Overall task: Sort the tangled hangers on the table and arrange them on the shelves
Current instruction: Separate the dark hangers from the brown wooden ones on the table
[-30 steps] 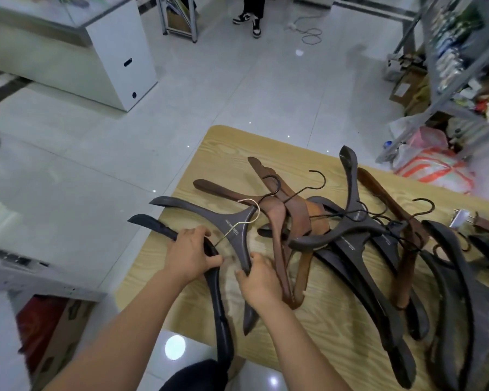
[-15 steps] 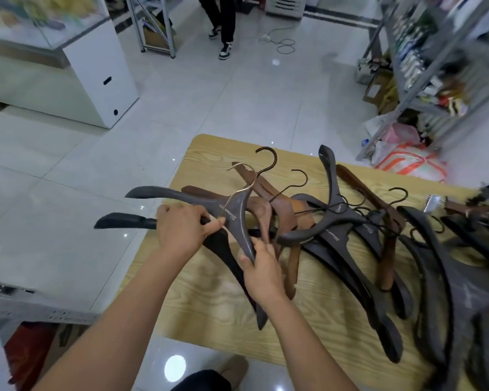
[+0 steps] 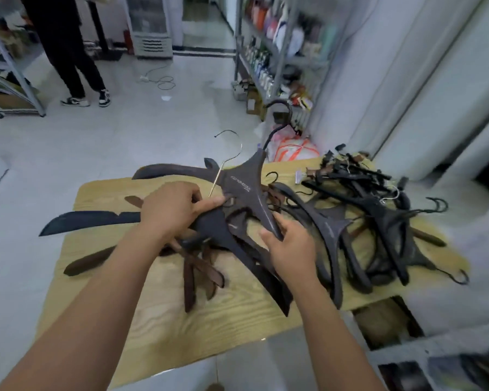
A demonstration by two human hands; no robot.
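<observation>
Where the hangers lie: a tangled heap (image 3: 378, 221) on the wooden table (image 3: 153, 320), brown ones (image 3: 201, 275) on the near side.
Left hand (image 3: 172, 207): curled round a bunch of dark hangers (image 3: 218, 232), thumb against the lettered hanger (image 3: 246, 187).
Right hand (image 3: 291, 249): gripping that hanger's lower arm; its hook points away.
Shelves (image 3: 277, 66): beyond the table's far edge.

Standing person's legs (image 3: 68, 60), floor cable (image 3: 160, 80), glass-door cooler (image 3: 150, 24), orange-striped bag (image 3: 292, 149)

We see matt dark hangers (image 3: 246, 187) with thin metal hooks (image 3: 226, 162), brown wooden ones (image 3: 198, 275), and a pale wood-grain table (image 3: 164, 328).
</observation>
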